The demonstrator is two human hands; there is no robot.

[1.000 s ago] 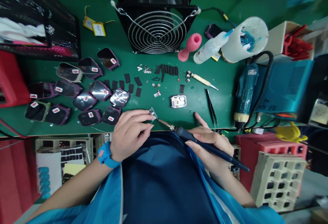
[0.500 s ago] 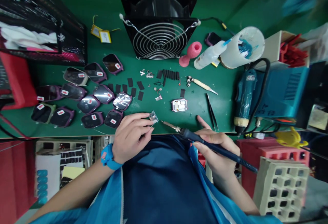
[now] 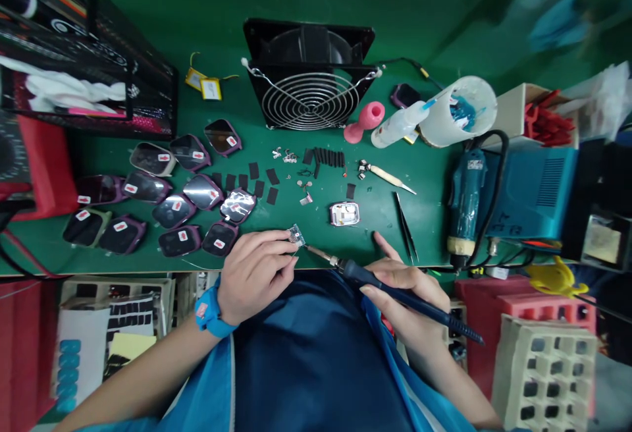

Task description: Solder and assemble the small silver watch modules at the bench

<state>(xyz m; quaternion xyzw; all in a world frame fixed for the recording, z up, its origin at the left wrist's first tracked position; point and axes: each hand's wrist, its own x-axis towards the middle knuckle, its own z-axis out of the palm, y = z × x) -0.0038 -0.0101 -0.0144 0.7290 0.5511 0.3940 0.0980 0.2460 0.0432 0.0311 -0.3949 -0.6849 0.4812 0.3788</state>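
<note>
Near the bench's front edge, my left hand (image 3: 257, 267) pinches a small circuit board (image 3: 296, 236) at its fingertips. My right hand (image 3: 412, 294) is wrapped round a soldering iron (image 3: 365, 274), its index finger stretched out past the handle. The iron's tip points left and lies at or very near the board's lower right corner; whether it touches, I cannot tell. Behind the iron sits an opened watch case (image 3: 345, 214) with a purple rim and a pale inside. A pair of black tweezers (image 3: 405, 228) lies to the right of it.
Several watches (image 3: 172, 211) with red-arrow stickers fill the left side. A fan (image 3: 310, 89) stands at the back. Small black pads (image 3: 259, 188), a wooden-handled tool (image 3: 392, 178), a pink holder (image 3: 365, 122) and a squeeze bottle (image 3: 399, 126) surround the middle. An electric screwdriver (image 3: 467, 201) stands right.
The whole view has shifted, with the bench appearing lower. The iron's tip has come closer to the circuit board, and both hands keep their grips.
</note>
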